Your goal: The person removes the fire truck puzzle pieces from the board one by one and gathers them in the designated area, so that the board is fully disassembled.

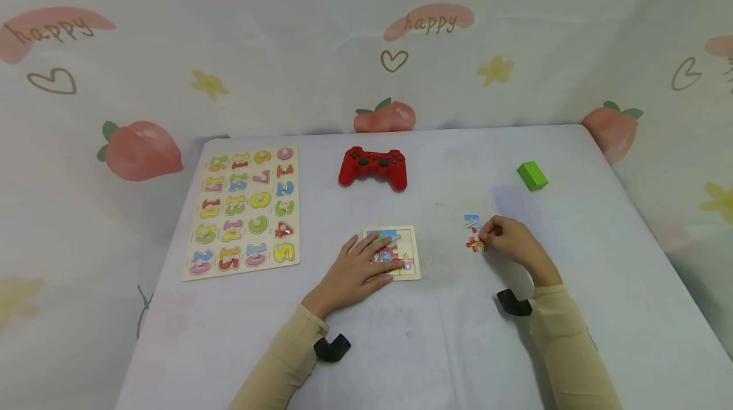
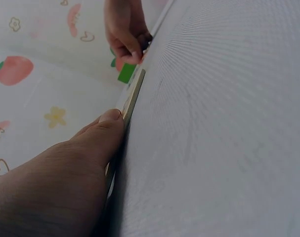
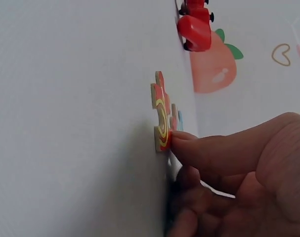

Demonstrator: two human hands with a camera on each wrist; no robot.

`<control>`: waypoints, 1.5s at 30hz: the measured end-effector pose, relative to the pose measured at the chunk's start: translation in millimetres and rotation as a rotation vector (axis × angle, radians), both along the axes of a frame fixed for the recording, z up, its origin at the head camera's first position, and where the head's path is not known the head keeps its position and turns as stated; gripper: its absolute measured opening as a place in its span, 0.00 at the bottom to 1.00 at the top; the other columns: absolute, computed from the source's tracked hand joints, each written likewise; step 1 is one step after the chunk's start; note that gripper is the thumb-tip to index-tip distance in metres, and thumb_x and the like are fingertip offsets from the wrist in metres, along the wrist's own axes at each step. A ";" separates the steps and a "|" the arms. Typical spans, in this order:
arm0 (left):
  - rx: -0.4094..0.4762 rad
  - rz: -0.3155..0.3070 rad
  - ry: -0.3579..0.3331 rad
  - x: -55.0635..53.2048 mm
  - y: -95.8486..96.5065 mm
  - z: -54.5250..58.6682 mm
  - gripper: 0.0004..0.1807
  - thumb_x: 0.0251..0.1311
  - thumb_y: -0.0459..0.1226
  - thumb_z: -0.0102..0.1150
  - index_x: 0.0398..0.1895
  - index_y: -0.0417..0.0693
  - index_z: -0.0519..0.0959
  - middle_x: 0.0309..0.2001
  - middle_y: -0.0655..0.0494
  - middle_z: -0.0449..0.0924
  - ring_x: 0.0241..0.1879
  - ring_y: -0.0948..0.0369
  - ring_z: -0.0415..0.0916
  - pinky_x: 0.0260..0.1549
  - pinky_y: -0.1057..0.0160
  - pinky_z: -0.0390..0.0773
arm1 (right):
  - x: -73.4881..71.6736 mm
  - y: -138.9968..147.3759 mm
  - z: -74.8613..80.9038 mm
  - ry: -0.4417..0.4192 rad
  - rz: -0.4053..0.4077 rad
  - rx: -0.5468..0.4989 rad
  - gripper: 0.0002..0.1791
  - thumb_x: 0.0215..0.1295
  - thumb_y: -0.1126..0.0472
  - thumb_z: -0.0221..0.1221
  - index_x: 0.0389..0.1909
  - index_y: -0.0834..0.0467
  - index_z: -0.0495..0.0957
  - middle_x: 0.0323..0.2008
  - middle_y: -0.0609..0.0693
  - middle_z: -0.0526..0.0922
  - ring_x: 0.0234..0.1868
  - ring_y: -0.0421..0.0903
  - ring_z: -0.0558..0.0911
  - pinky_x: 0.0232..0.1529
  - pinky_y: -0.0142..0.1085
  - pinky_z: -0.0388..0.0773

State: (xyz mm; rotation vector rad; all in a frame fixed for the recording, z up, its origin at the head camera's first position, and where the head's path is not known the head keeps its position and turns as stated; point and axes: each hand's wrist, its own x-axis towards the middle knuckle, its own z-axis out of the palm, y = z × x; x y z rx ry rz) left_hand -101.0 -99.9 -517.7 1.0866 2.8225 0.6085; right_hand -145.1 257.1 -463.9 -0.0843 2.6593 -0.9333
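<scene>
My left hand (image 1: 357,270) lies with fingers spread over a small square jigsaw puzzle (image 1: 415,251) in a pale wooden frame. Part of its colourful picture shows between the fingers. In the left wrist view the thumb (image 2: 103,138) rests along the frame's edge. To the right, my right hand (image 1: 512,241) has curled fingers and pinches the edge of a red and yellow puzzle piece (image 3: 162,118) close over the table. Beside it lies a blue puzzle piece (image 1: 472,221) with white marks. The fingers hide part of these pieces.
A wooden number board (image 1: 191,263) with coloured numerals lies at the left. A red game controller (image 1: 373,168) is behind the puzzle, and a green block (image 1: 532,176) sits at the back right. The white-covered table (image 1: 412,346) meets a peach-patterned cloth (image 1: 309,66) behind.
</scene>
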 end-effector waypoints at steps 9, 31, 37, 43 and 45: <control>-0.031 -0.005 0.024 -1.2 -1.2 -1.1 0.21 0.69 0.59 0.38 0.65 0.86 0.63 0.75 0.64 0.51 0.75 0.57 0.41 0.70 0.45 0.41 | 9.3 -12.4 13.5 0.061 0.078 0.071 0.08 0.68 0.62 0.53 0.39 0.64 0.74 0.30 0.53 0.78 0.31 0.46 0.74 0.31 0.37 0.70; -0.054 0.049 0.058 -2.7 2.3 -6.0 0.30 0.71 0.58 0.36 0.74 0.66 0.56 0.73 0.67 0.55 0.75 0.63 0.42 0.71 0.48 0.44 | 40.0 -119.5 -0.1 0.187 0.391 0.021 0.12 0.59 0.61 0.65 0.41 0.59 0.75 0.32 0.45 0.73 0.31 0.39 0.73 0.33 0.33 0.73; -0.027 0.072 0.052 -1.3 3.6 -3.0 0.29 0.70 0.56 0.40 0.72 0.65 0.59 0.73 0.66 0.57 0.74 0.63 0.45 0.71 0.49 0.45 | 42.8 -120.3 -1.8 0.223 0.368 0.017 0.10 0.59 0.62 0.65 0.38 0.59 0.75 0.32 0.46 0.74 0.33 0.40 0.75 0.35 0.35 0.74; -0.015 0.113 0.053 1.2 6.9 -0.4 0.28 0.69 0.56 0.42 0.70 0.65 0.63 0.72 0.67 0.58 0.74 0.62 0.47 0.71 0.49 0.46 | 44.2 -121.9 -3.2 0.244 0.358 -0.001 0.11 0.59 0.63 0.66 0.38 0.60 0.75 0.33 0.47 0.73 0.33 0.41 0.75 0.36 0.35 0.74; -0.006 0.127 0.060 2.1 8.0 -0.4 0.27 0.69 0.56 0.43 0.69 0.65 0.65 0.72 0.67 0.59 0.74 0.62 0.48 0.71 0.49 0.47 | 44.6 -122.5 -3.1 0.244 0.351 -0.007 0.11 0.58 0.64 0.66 0.38 0.61 0.75 0.33 0.47 0.73 0.34 0.40 0.75 0.36 0.34 0.75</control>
